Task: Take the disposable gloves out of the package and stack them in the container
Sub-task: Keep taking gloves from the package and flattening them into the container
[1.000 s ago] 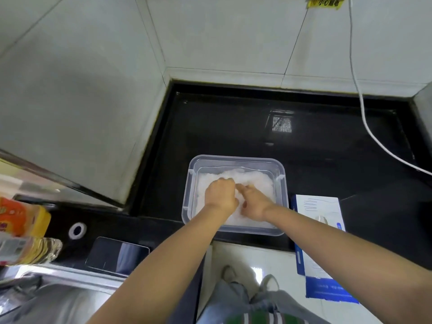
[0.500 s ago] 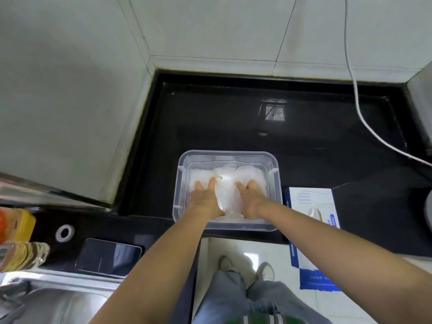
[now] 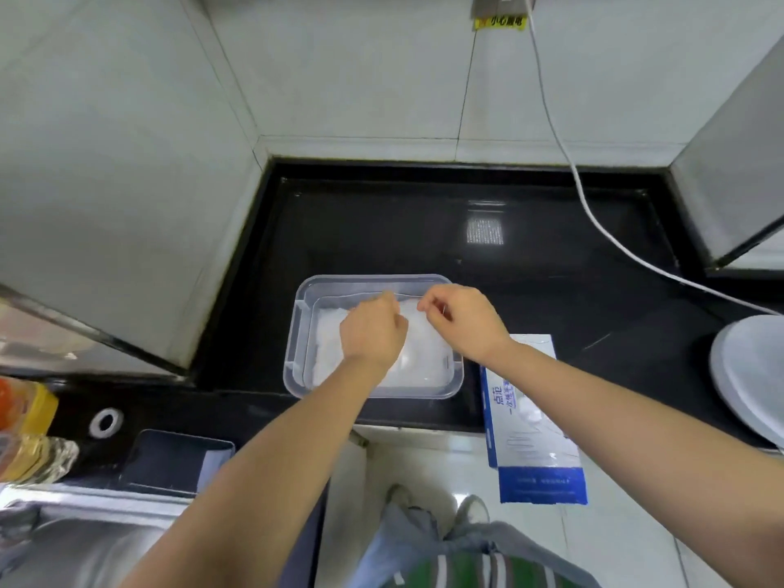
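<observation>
I have both hands at frame centre: left hand (image 3: 373, 335) and right hand (image 3: 464, 322), fingers (image 3: 429, 301) pinched together on one glove (image 3: 424, 348). They hold its far edge, stretched left-right along the container's (image 3: 297, 333) upper rim. The stack (image 3: 329, 352) lies directly beneath.

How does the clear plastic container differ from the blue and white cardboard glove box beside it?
The clear plastic container is see-through and open-topped, showing white gloves; the blue and white cardboard glove box is opaque and printed. The container sits fully on the black counter; the box juts past its front edge. Both are rectangular.
</observation>
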`<act>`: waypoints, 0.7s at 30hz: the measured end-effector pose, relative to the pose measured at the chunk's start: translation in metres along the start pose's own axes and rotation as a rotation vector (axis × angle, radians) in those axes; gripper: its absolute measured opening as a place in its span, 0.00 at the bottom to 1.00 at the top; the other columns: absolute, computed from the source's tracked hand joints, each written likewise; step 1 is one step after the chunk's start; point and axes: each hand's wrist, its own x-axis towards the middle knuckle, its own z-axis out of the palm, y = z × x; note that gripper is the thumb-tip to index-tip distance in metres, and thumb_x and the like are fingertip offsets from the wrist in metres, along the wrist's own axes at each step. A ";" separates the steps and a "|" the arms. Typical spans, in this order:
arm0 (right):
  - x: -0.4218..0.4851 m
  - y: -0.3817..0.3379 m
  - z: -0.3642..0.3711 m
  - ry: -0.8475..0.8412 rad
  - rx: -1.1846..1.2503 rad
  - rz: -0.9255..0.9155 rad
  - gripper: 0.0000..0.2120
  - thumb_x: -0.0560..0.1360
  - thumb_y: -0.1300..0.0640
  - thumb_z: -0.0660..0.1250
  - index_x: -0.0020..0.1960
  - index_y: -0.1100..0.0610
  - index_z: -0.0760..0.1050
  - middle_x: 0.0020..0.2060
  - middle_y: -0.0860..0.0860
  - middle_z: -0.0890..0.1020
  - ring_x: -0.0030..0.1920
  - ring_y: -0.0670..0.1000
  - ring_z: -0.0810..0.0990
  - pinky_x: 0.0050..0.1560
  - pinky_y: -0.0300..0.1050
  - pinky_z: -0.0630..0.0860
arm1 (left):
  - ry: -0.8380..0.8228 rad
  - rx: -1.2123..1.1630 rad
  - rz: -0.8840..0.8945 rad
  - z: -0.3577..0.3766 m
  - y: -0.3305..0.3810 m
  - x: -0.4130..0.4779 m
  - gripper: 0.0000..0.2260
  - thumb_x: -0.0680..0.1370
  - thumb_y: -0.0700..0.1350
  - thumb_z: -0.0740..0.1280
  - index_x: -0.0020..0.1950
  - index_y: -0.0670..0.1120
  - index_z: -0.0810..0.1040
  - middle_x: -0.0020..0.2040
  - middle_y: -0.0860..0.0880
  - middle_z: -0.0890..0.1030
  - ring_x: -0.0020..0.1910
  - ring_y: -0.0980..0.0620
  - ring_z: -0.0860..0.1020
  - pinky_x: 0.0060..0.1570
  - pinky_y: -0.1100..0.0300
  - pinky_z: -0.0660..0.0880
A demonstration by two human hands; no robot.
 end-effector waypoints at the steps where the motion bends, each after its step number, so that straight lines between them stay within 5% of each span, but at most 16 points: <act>1: -0.006 0.009 -0.008 0.030 0.002 0.022 0.08 0.78 0.59 0.63 0.47 0.52 0.81 0.37 0.45 0.80 0.36 0.48 0.77 0.42 0.46 0.76 | 0.026 -0.042 0.035 -0.002 0.015 -0.004 0.10 0.82 0.49 0.60 0.59 0.48 0.76 0.51 0.47 0.82 0.47 0.49 0.80 0.40 0.61 0.71; 5: -0.035 0.053 -0.032 0.021 -0.058 0.164 0.07 0.76 0.58 0.63 0.44 0.51 0.79 0.34 0.46 0.80 0.37 0.52 0.79 0.39 0.46 0.75 | 0.000 -0.208 0.170 0.003 0.070 -0.025 0.07 0.80 0.49 0.62 0.55 0.48 0.73 0.43 0.48 0.81 0.44 0.46 0.78 0.38 0.57 0.69; 9: -0.065 0.092 -0.042 -0.175 -0.200 0.327 0.08 0.77 0.58 0.62 0.40 0.52 0.76 0.34 0.47 0.78 0.39 0.53 0.78 0.33 0.43 0.67 | -0.166 -0.236 0.252 0.030 0.108 -0.047 0.06 0.80 0.48 0.63 0.54 0.48 0.73 0.44 0.46 0.81 0.43 0.45 0.79 0.42 0.55 0.74; 15: -0.093 0.112 -0.019 -0.385 -0.319 0.302 0.12 0.77 0.55 0.64 0.60 0.53 0.77 0.56 0.50 0.81 0.51 0.54 0.81 0.46 0.44 0.73 | -0.488 -0.203 0.149 0.084 0.108 -0.068 0.21 0.80 0.46 0.63 0.72 0.47 0.61 0.60 0.42 0.79 0.55 0.42 0.79 0.48 0.54 0.73; 21: -0.096 0.115 0.000 -0.307 -0.437 0.292 0.12 0.78 0.54 0.63 0.61 0.54 0.73 0.56 0.52 0.77 0.51 0.54 0.81 0.50 0.47 0.78 | -0.557 -0.256 0.066 0.100 0.103 -0.065 0.33 0.75 0.45 0.70 0.75 0.49 0.57 0.59 0.43 0.79 0.55 0.42 0.79 0.53 0.52 0.76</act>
